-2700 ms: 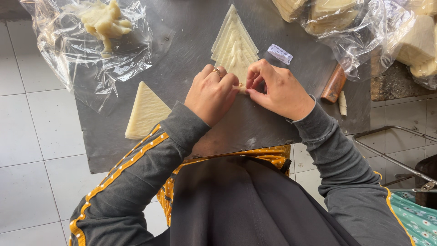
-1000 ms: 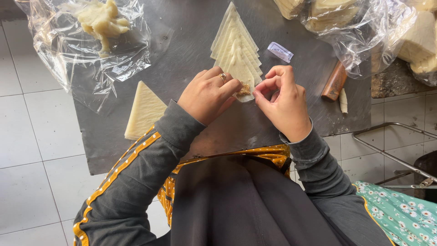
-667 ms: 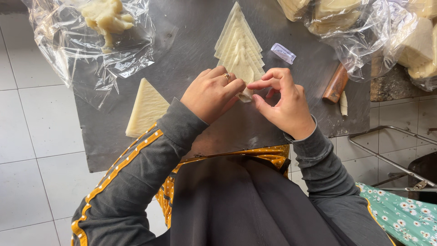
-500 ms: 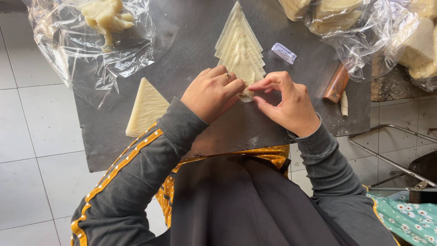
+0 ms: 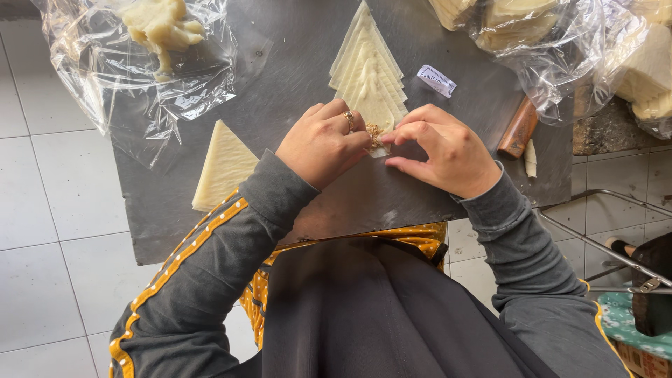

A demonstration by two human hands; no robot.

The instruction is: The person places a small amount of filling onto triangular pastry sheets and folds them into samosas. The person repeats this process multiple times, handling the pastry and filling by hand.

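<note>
head view: left hand (image 5: 323, 142) and right hand (image 5: 442, 149), fingers curled, pinch the lower corner of a pale triangular dough sheet (image 5: 369, 77) with brownish filling (image 5: 373, 133), lying flat on a dark matte slab (image 5: 294, 56). another smooth triangle (image 5: 222, 165) lies left.

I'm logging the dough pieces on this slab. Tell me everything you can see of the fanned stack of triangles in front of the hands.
The stack of triangles is pale cream, thin sheets that look like dough, overlapped with their tips pointing away from the person. It lies flat on the dark slab. At its near end, the left hand and right hand pinch one piece with brownish filling showing between the fingertips.
</note>
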